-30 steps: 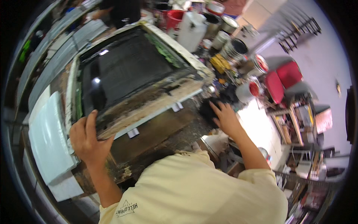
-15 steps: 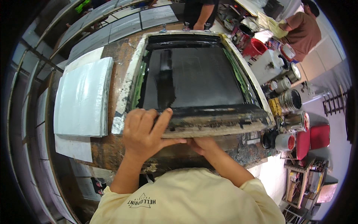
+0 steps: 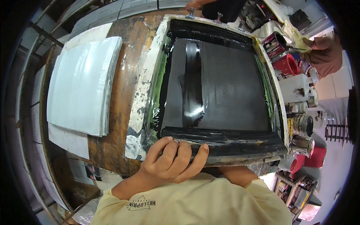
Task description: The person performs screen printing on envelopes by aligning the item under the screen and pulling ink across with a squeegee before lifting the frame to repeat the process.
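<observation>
A screen-printing frame [image 3: 139,108] fills the middle, its mesh dark and shiny with black ink. A thick glossy ink band runs along the left part of the mesh [image 3: 232,86]. My left hand [image 3: 170,161] is closed over the frame's near edge, left of its middle, fingers curled onto the ink-blackened bar [image 3: 240,144] there. My right forearm [image 3: 238,174] reaches in below the same edge; the right hand itself is hidden under the frame. Metal clamps [image 3: 191,12] stand at the frame's far side.
A stack of white sheets [image 3: 84,86] lies left of the frame on the stained wooden table [image 3: 112,123]. Ink cans [image 3: 302,125], a red bucket [image 3: 287,65] and a white jug [image 3: 296,88] crowd the right side. Metal racks [image 3: 24,86] stand left. Two other people work beyond.
The near edge of the frame has come up and closer to me. My left hand has moved right and nearer with it; my right hand has gone out of sight beneath.
</observation>
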Action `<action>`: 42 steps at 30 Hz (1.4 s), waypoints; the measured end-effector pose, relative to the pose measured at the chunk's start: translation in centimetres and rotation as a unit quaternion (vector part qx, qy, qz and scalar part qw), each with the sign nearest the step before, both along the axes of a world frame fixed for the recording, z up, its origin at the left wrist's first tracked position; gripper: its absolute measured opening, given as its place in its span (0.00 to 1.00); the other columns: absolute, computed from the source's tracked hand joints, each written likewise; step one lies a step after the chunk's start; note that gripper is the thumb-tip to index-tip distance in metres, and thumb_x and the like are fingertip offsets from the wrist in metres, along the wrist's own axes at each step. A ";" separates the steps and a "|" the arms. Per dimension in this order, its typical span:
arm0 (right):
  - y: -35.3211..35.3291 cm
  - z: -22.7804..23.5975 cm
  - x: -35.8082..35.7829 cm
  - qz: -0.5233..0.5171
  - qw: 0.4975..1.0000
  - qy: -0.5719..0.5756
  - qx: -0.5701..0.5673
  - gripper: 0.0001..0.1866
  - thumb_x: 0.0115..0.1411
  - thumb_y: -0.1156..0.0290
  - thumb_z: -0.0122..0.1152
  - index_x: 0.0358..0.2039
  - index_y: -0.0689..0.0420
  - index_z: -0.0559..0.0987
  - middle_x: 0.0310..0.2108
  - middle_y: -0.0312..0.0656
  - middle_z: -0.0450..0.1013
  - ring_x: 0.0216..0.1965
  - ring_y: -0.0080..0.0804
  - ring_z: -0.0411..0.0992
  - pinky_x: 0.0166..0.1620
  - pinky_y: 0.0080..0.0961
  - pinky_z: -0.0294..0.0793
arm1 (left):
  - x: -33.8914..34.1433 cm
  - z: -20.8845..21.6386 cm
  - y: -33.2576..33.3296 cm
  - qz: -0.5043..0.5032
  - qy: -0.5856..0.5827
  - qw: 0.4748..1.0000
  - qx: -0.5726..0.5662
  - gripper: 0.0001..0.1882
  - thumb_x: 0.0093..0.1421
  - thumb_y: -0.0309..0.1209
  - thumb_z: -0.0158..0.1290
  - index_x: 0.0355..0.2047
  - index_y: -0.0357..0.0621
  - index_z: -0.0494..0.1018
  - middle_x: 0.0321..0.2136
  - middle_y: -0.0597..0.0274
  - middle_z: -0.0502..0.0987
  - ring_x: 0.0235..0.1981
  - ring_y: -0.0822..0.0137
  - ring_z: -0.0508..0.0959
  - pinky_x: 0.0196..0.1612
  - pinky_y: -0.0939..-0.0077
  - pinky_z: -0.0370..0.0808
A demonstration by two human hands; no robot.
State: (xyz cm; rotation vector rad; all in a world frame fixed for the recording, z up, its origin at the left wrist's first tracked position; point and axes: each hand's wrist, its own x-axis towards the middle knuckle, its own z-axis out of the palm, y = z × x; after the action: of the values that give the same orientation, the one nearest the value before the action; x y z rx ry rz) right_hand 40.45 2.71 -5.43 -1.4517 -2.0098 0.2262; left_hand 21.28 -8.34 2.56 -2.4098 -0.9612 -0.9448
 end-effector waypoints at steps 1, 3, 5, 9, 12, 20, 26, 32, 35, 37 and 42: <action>0.7 0.1 0.0 -0.004 1.000 -0.003 0.002 0.23 0.76 0.60 0.61 0.67 0.53 0.76 0.62 0.45 0.77 0.61 0.40 0.77 0.63 0.40 0.80 | 0.0 0.0 0.0 -0.002 -0.009 1.000 -0.003 0.15 0.68 0.33 0.58 0.54 0.61 0.81 0.35 0.68 0.74 0.37 0.67 0.75 0.45 0.70 0.83; 1.5 0.5 -0.1 -0.009 1.000 -0.007 0.006 0.23 0.76 0.60 0.60 0.67 0.53 0.76 0.62 0.45 0.77 0.61 0.40 0.77 0.63 0.40 0.80 | 0.0 -0.1 0.0 -0.001 -0.006 1.000 -0.007 0.15 0.68 0.33 0.58 0.54 0.62 0.81 0.36 0.68 0.74 0.38 0.68 0.75 0.45 0.70 0.83; 1.4 1.1 -0.3 -0.005 1.000 -0.015 0.004 0.23 0.76 0.60 0.60 0.67 0.53 0.76 0.62 0.45 0.77 0.61 0.40 0.77 0.63 0.40 0.80 | -0.1 -0.1 -0.1 -0.006 -0.004 1.000 -0.021 0.15 0.67 0.33 0.58 0.54 0.61 0.81 0.36 0.69 0.74 0.38 0.68 0.75 0.45 0.70 0.83; 0.8 1.7 -0.8 0.012 1.000 -0.026 -0.002 0.23 0.76 0.60 0.60 0.67 0.53 0.76 0.62 0.45 0.77 0.61 0.40 0.77 0.63 0.40 0.80 | -0.1 -0.4 -0.1 -0.012 -0.002 1.000 -0.004 0.17 0.64 0.34 0.63 0.53 0.63 0.82 0.38 0.67 0.76 0.39 0.65 0.73 0.43 0.68 0.83; 1.7 1.3 -0.7 -0.005 1.000 -0.029 0.006 0.22 0.76 0.60 0.60 0.67 0.53 0.76 0.62 0.45 0.77 0.61 0.40 0.77 0.63 0.40 0.80 | -0.1 -0.3 -0.1 -0.013 -0.005 1.000 -0.018 0.15 0.64 0.35 0.63 0.52 0.62 0.82 0.36 0.68 0.77 0.37 0.65 0.74 0.42 0.67 0.83; 3.3 0.9 0.0 0.000 1.000 -0.027 0.009 0.22 0.76 0.60 0.59 0.66 0.53 0.76 0.61 0.45 0.77 0.61 0.40 0.78 0.63 0.40 0.80 | -0.2 1.1 0.3 -0.019 0.003 1.000 -0.016 0.14 0.62 0.34 0.64 0.48 0.62 0.84 0.34 0.68 0.77 0.36 0.65 0.75 0.42 0.66 0.83; 4.0 1.9 0.0 -0.005 1.000 -0.019 0.014 0.22 0.76 0.60 0.59 0.66 0.53 0.76 0.61 0.45 0.77 0.60 0.40 0.78 0.63 0.40 0.80 | -0.1 1.4 0.4 -0.016 0.006 0.999 -0.029 0.16 0.65 0.33 0.57 0.52 0.60 0.82 0.34 0.69 0.74 0.34 0.70 0.74 0.46 0.70 0.82; 4.7 1.2 0.4 -0.012 1.000 -0.018 0.019 0.22 0.76 0.61 0.58 0.66 0.53 0.76 0.61 0.45 0.77 0.60 0.40 0.78 0.63 0.40 0.80 | -0.2 1.6 0.2 -0.013 0.017 0.999 -0.034 0.18 0.65 0.31 0.57 0.55 0.60 0.80 0.34 0.69 0.74 0.35 0.70 0.74 0.45 0.71 0.81; 5.0 1.1 0.5 -0.016 1.000 -0.016 0.021 0.22 0.76 0.61 0.58 0.66 0.53 0.76 0.61 0.45 0.77 0.60 0.40 0.78 0.63 0.39 0.79 | -0.2 1.9 0.3 -0.009 0.007 0.999 -0.037 0.18 0.65 0.31 0.57 0.55 0.60 0.81 0.33 0.69 0.73 0.34 0.70 0.74 0.44 0.72 0.81; 5.1 1.3 0.5 -0.008 1.000 -0.015 0.020 0.22 0.76 0.61 0.58 0.66 0.52 0.77 0.61 0.45 0.77 0.60 0.40 0.78 0.63 0.39 0.79 | -0.2 2.0 0.6 -0.014 0.012 1.000 -0.025 0.17 0.66 0.32 0.57 0.54 0.60 0.81 0.32 0.69 0.73 0.33 0.69 0.74 0.43 0.71 0.81; 5.0 1.4 0.7 -0.016 0.999 -0.015 0.024 0.22 0.76 0.61 0.58 0.66 0.52 0.77 0.61 0.45 0.77 0.60 0.40 0.78 0.63 0.39 0.79 | 0.1 2.3 0.7 -0.012 -0.002 1.000 -0.020 0.16 0.66 0.33 0.56 0.53 0.61 0.81 0.32 0.69 0.73 0.33 0.69 0.74 0.43 0.71 0.81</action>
State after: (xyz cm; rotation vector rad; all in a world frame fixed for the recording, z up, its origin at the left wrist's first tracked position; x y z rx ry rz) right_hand 41.15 7.69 -4.06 -1.4645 -1.9997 0.1429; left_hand 21.36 -7.61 4.82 -2.4587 -0.9641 -0.9474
